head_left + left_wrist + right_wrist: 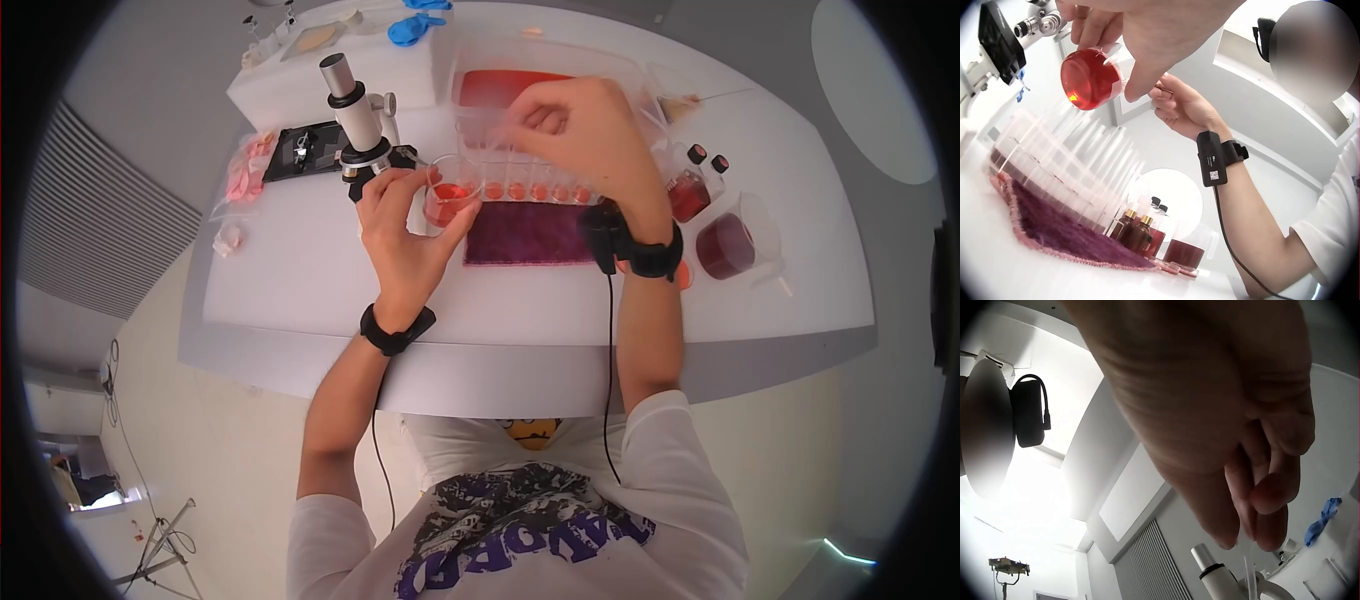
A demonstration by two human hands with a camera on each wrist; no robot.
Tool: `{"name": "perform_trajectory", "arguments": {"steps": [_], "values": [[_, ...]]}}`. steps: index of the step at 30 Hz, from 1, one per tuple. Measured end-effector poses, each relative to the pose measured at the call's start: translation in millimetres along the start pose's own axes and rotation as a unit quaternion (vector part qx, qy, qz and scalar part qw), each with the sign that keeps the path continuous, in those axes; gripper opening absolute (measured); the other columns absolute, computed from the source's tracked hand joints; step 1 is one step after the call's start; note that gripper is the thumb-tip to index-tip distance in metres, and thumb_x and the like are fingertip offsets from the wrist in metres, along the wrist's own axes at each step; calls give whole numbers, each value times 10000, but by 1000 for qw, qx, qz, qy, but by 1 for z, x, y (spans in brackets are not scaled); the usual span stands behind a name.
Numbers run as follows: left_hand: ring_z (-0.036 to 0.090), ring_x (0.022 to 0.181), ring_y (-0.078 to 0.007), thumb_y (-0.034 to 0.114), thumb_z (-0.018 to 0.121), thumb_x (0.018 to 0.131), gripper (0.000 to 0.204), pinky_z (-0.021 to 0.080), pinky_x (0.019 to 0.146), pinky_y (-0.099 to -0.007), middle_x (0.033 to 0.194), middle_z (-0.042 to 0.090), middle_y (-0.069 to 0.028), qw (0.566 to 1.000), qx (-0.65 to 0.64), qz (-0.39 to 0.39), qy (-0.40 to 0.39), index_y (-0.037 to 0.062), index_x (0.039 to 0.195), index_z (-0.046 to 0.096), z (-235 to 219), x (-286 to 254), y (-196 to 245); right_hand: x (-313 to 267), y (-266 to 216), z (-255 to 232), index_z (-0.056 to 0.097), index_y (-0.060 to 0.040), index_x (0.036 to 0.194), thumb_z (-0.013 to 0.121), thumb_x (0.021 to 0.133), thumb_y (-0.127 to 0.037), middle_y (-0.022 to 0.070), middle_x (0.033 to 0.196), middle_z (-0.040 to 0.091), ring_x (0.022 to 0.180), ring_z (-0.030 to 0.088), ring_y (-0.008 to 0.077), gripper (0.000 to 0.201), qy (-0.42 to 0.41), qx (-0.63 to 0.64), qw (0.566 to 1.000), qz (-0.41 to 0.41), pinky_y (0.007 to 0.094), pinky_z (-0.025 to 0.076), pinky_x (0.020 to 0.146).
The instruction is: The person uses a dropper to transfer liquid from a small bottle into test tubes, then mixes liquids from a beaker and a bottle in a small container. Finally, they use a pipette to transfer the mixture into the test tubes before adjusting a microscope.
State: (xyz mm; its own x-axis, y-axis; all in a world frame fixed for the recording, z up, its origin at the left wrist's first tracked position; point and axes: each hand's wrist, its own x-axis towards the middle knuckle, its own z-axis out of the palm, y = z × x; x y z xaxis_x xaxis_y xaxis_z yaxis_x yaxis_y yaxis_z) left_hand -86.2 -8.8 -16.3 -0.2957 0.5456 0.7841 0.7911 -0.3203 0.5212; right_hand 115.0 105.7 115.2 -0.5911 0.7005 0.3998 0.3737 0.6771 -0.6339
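white table beneath hands, left round beaker of red liquid, right pinching thin clear tube

Microscope left of held beaker, tubes right; cloth before tubes, tub behind.

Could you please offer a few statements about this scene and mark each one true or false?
1. The left hand's grip holds a clear beaker of red liquid. True.
2. The purple cloth lies on the near side of the test tubes. True.
3. The right hand's grip rests on the purple cloth. False: it is raised, fingers curled.
4. The microscope lies on its side. False: the microscope stands upright.
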Motion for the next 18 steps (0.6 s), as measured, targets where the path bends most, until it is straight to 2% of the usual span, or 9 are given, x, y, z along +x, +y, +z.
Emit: {"name": "perform_trajectory", "arguments": {"steps": [1,3,7,9,10,12,16,18], "values": [[654,1162,-279,220,1047,731,509,557,978,-416,1200,716,-98,1000,-3,-2,1,51,1144,802,0,0,0,1,1,5,821,21,997,889,922,-174,51,825,788,721,695,95,220,0,0,1000,0,254,548,667],[655,1163,-279,223,1046,733,507,558,979,-415,1201,716,-98,1000,-6,-3,2,52,1143,803,0,0,0,1,3,14,826,5,926,890,918,-260,74,805,816,698,757,148,272,-12,5,1000,3,297,593,650],[677,1169,-282,213,1039,745,505,568,1000,-418,1202,734,-105,1000,-9,-20,-1,47,1156,797,-1,1,0,5,16,14,827,14,928,878,936,-286,68,776,797,676,736,140,304,2,83,995,49,299,565,614],[698,1174,-284,198,1033,756,503,576,1021,-422,1199,754,-106,1000,-2,-21,-3,42,1167,790,-1,1,0,4,17,1,843,-9,976,858,978,-265,24,816,783,649,601,60,256,14,120,990,67,229,463,590],[704,1161,-277,196,1032,758,501,579,1013,-417,1208,744,-107,1000,-3,-18,-3,41,1169,790,-1,0,-2,4,18,-5,843,-9,976,858,978,-265,24,816,783,649,601,60,256,13,119,991,67,229,463,590],[710,1147,-271,195,1031,760,500,582,1005,-411,1218,733,-107,1000,-4,-16,-3,41,1170,789,-1,0,-3,3,21,-14,851,-17,987,841,1000,-283,24,811,778,644,571,47,266,44,105,984,135,214,428,589],[722,1113,-257,200,1031,765,497,584,998,-404,1227,717,-105,999,-19,-26,0,38,1166,785,0,1,-1,1,40,-32,848,-4,984,842,1002,-292,28,810,777,648,572,49,289,89,161,971,155,212,442,616],[724,1108,-254,200,1031,766,495,583,999,-404,1228,714,-104,1000,-18,-23,2,38,1163,785,0,1,-2,0,50,-39,851,0,998,850,952,-294,48,798,799,687,670,87,298,138,167,964,155,253,507,619]]}}
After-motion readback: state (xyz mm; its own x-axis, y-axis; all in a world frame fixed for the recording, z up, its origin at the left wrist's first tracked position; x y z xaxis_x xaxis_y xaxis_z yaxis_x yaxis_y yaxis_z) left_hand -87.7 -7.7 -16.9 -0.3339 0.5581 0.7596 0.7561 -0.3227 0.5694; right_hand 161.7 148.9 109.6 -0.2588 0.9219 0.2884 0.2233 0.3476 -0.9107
